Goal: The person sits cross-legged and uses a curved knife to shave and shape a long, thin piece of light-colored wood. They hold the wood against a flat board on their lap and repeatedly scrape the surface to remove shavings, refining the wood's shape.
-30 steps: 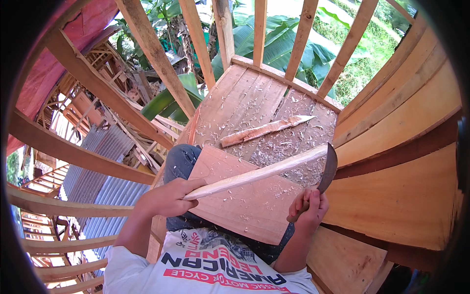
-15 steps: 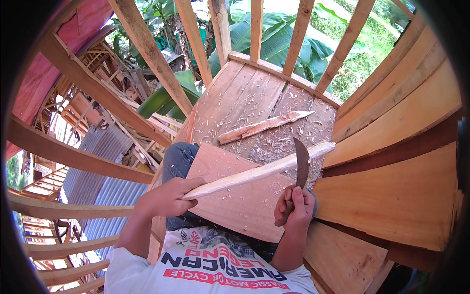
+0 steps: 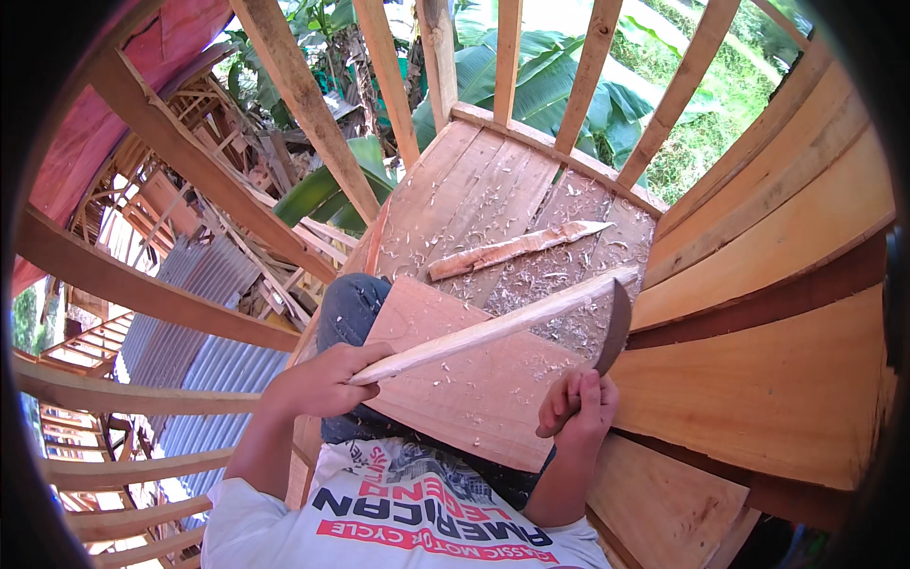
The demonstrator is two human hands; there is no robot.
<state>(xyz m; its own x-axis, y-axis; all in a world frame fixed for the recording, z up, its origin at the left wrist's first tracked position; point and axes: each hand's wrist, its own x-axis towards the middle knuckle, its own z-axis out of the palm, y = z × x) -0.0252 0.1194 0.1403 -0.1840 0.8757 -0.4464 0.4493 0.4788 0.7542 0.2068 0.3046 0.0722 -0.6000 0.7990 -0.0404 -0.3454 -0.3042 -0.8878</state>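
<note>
Looked like whittling — left hand (image 3: 332, 379) gripped the pale stick (image 3: 493, 328) over the lap board (image 3: 483, 403), right hand (image 3: 580, 408) clutched the curved knife (image 3: 616, 327) by the board's right edge — next cut probably needed steady angling

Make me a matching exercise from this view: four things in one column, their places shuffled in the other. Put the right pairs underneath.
Things
1. Knife
2. Pale stick
3. Board
4. Reddish stake

Places
A. Lying among shavings on the planks
B. Gripped at one end by the left hand
C. Resting across the legs
D. Gripped by the right hand

Pairs: 1-D, 2-B, 3-C, 4-A
</note>
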